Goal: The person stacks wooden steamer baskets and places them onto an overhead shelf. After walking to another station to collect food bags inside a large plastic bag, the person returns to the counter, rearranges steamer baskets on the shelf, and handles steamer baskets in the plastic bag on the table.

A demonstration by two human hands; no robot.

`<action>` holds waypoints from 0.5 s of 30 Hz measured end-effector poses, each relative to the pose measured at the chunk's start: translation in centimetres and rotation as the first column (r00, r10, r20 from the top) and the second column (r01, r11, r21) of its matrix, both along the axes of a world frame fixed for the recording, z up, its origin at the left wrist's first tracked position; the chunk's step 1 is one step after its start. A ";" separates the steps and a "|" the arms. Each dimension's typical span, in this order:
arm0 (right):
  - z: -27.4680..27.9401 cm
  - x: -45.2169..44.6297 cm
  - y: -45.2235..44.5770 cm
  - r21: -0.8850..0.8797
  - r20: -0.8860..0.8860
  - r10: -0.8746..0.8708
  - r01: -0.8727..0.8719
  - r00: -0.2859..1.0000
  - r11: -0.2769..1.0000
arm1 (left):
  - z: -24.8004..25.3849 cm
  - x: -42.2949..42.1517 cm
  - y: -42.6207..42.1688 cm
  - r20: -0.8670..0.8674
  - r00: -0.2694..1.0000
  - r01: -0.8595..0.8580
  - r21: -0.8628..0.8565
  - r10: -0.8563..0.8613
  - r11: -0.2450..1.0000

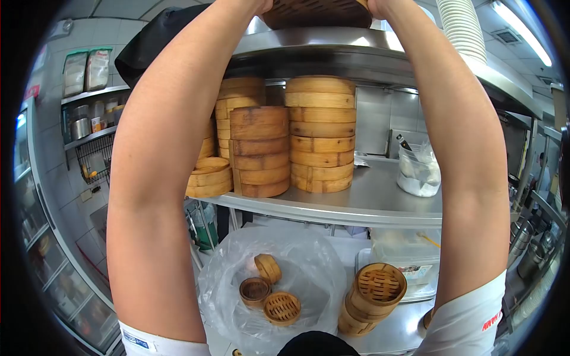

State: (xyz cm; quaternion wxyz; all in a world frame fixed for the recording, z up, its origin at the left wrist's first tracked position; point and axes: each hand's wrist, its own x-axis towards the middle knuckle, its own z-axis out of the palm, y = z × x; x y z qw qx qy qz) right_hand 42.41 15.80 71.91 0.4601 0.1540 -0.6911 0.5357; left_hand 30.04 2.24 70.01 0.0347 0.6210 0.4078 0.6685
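While stacked bamboo steamers are standing on the steel shelf, the left hand and right hand are clasping a slatted bamboo steamer by opposite sides

We're looking into a working kitchen, clearly a commercial one, and the clues are coming thick and fast! Bamboo steamers are towering around twelve o'clock on a stainless-steel desk, far more than a home would be stacking. Between one and two, a fat ribbed duct is rising, with a tube light glowing at two. Metal pots are crowding half past three. Swinging left, a tall glass-fronted cabinet is standing at half past eight, and a wall shelf is carrying jars and containers between nine and ten.
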 end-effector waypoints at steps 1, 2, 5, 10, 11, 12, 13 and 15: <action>-0.3 -0.5 0.6 -0.002 -0.006 -0.022 0.022 1.000 1.000 | 0.1 -0.5 0.7 -0.003 1.000 -0.010 0.026 0.010 1.000; -0.1 -1.3 1.1 0.045 -0.027 0.056 -0.055 0.998 0.997 | 0.0 -0.7 1.1 0.013 0.998 -0.062 0.053 0.061 0.997; -3.9 1.1 -1.6 0.112 0.045 -0.467 0.460 0.883 0.881 | -0.9 -1.9 2.0 -0.051 0.998 -0.015 0.077 0.019 0.997; -2.7 -0.8 1.3 0.395 -0.312 -0.827 0.855 0.468 0.334 | -2.5 -3.8 4.4 -0.055 0.930 -0.336 0.272 0.363 0.902; -4.4 -0.7 -0.1 0.352 -0.476 -0.813 0.920 0.335 0.173 | -2.7 -3.6 4.3 -0.045 0.880 -0.444 0.271 0.472 0.854; -6.3 0.2 -2.0 0.414 -0.477 -0.807 0.899 0.348 0.143 | -2.5 -3.7 4.3 -0.035 0.804 -0.565 0.267 0.594 0.781; -7.4 0.8 -3.3 0.473 -0.474 -0.803 0.874 0.361 0.113 | -2.4 -3.9 4.5 -0.029 0.710 -0.674 0.258 0.703 0.692; -6.3 -0.7 -2.4 0.531 -0.422 -0.846 0.845 0.327 0.061 | -3.0 -3.7 4.3 -0.109 0.576 -0.770 0.260 0.810 0.582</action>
